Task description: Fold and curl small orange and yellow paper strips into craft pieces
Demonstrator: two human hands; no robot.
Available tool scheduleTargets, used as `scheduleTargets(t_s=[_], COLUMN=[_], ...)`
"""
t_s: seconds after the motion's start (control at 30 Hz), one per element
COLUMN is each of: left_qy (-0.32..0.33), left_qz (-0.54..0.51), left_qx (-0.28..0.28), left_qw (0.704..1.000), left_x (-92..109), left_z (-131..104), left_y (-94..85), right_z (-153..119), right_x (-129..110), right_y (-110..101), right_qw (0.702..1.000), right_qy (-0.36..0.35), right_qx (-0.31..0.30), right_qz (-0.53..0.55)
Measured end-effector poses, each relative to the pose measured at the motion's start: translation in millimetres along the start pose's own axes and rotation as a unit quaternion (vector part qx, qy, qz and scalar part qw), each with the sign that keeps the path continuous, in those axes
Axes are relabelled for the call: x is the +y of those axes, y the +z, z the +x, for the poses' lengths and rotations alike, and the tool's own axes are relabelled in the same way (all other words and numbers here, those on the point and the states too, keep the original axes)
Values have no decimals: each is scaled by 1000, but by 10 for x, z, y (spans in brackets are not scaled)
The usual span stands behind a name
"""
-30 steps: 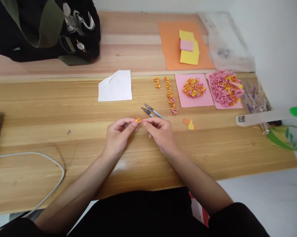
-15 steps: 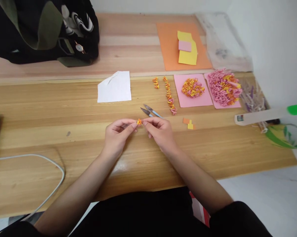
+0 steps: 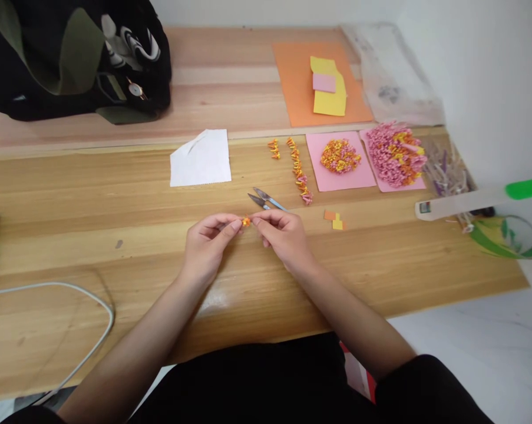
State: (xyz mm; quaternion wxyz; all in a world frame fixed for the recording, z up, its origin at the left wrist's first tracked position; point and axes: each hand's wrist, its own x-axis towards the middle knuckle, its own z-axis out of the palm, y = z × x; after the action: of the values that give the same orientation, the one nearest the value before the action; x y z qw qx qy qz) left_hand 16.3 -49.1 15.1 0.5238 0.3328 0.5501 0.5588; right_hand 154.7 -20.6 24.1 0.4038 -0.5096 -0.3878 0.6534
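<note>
A small orange-and-yellow bead-tipped cluster (image 3: 246, 222) is pinched between my two hands over the table. My left hand (image 3: 205, 244) grips it from the left with thumb and fingertips. From the other side, the fingertips of my right hand (image 3: 286, 238) close on it too. Just beyond my fingers lie thread snips (image 3: 266, 199), blades apart. Farther back, similar small clusters form a short row (image 3: 274, 149) and a longer row (image 3: 297, 168), orange turning pink at its near end. A round heap of clusters (image 3: 340, 156) rests on a pink paper square (image 3: 323, 181).
A larger pink and orange heap (image 3: 393, 153) sits to the right. Small paper pieces (image 3: 337, 222) lie right of my hands. White paper (image 3: 201, 162), orange paper (image 3: 292, 88) and a black bag (image 3: 40, 70) are behind. A white cable (image 3: 102, 303) curves at left; a green-rimmed cup (image 3: 506, 238) stands at right.
The whole view has shifted slightly, with most things on the table now a little farther left. Both hands still pinch the cluster, which seems slightly turned.
</note>
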Motion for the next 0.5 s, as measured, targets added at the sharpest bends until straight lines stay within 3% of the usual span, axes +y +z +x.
scheduleTargets(t_s=[0.5], left_qy=[-4], left_qz=[-14], left_qx=[23], left_qw=[1000], left_x=[-25], left_z=[7], left_y=[-12], right_z=[0], right_x=[10], right_y=[-9], right_qw=[1000], right_qy=[-7], right_qx=[-3], right_qz=[17])
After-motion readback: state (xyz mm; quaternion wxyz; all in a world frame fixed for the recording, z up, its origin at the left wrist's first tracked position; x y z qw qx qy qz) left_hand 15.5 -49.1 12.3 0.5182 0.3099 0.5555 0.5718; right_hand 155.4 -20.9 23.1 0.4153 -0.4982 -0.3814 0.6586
